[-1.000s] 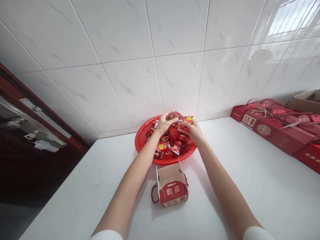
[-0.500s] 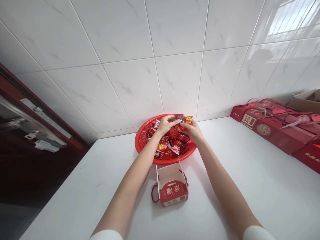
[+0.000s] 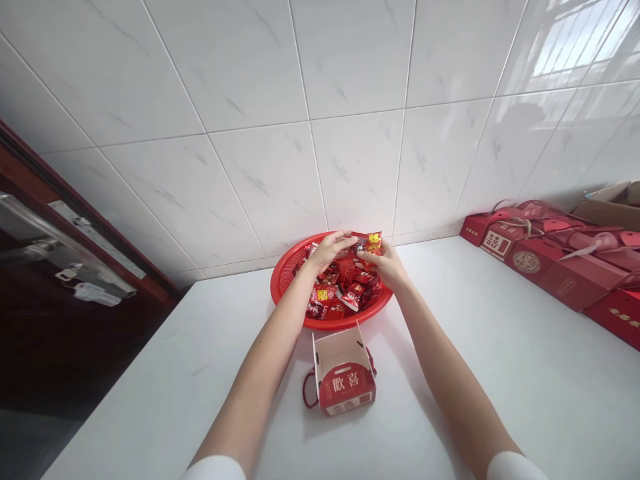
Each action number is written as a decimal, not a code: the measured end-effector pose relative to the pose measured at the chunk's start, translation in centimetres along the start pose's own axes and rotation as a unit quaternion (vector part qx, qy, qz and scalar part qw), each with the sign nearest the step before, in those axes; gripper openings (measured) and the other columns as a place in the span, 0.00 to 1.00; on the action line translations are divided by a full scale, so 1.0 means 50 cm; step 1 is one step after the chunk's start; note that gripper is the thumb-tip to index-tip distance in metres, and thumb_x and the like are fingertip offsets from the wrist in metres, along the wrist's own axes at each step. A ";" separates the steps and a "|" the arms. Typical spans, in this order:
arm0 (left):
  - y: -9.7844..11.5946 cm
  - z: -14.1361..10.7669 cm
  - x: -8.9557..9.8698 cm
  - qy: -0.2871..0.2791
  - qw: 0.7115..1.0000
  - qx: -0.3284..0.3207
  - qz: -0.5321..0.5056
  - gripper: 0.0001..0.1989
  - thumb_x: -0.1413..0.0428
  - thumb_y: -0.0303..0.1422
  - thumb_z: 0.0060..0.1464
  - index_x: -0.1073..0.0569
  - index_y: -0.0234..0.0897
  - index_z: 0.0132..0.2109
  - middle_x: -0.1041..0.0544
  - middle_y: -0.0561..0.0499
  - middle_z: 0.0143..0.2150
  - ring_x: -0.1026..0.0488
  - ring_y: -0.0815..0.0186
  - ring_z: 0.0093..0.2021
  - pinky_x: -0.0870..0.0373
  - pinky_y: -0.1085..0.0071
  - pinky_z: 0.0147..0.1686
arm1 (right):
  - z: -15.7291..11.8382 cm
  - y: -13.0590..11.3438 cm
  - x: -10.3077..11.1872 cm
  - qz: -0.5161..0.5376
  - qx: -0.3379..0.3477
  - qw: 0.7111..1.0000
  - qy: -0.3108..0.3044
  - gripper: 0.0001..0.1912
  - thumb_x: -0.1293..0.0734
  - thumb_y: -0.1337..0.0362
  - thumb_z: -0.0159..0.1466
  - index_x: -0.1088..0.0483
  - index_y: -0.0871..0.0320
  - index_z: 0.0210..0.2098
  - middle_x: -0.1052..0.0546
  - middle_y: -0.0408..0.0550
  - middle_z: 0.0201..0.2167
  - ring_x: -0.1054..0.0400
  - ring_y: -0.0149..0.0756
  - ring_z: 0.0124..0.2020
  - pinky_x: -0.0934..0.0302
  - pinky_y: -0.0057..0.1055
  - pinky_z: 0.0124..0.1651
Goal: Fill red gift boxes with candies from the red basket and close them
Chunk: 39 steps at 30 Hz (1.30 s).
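Over the far part of a red perforated plastic basket (image 3: 280, 283), my two hands work close together. My right hand (image 3: 391, 268) is closed on a shiny red and yellow candy packet (image 3: 374, 243), thumb reaching to the left. My left hand (image 3: 328, 252) curls its fingers round a small dark red candy packet (image 3: 346, 252), partly hidden by them. Many wrapped candies (image 3: 350, 293) fill the basket below. Just in front of it, between my forearms, stands an open red gift box (image 3: 347, 388) with a cord handle and a pale inside.
Several red gift boxes (image 3: 543, 260) stand in a row along the wall at right, beside a brown cardboard carton (image 3: 613, 207). A tiled wall (image 3: 250, 180) rises behind the white table (image 3: 210, 360). At left is a dark red door with keys (image 3: 93, 292).
The dark packet has gone from upright above my fingertips to lower between my hands. The red and yellow packet now shows more, held further left by my right hand.
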<state>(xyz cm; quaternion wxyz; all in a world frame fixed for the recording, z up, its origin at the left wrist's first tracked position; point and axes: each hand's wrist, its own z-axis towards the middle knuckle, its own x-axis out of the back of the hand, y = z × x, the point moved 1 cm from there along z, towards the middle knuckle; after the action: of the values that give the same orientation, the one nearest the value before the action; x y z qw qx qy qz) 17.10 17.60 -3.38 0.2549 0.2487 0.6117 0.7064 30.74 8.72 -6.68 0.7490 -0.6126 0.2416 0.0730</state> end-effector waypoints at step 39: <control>0.143 -0.344 0.030 0.039 0.994 -0.038 0.098 0.13 0.30 0.41 0.49 0.21 0.38 0.36 0.17 0.47 0.33 0.19 0.60 0.32 0.21 0.67 0.33 | -0.178 -0.171 -0.100 -0.283 0.007 0.897 -0.339 0.19 0.22 0.63 0.57 0.27 0.54 0.45 0.21 0.44 0.39 0.25 0.40 0.39 0.27 0.35 0.39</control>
<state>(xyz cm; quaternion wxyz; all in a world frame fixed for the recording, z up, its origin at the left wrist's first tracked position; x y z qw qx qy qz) 4.15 5.05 1.57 0.1701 0.2701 0.5662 0.7599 27.42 -0.85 1.94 0.7790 -0.5878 -0.2100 0.0599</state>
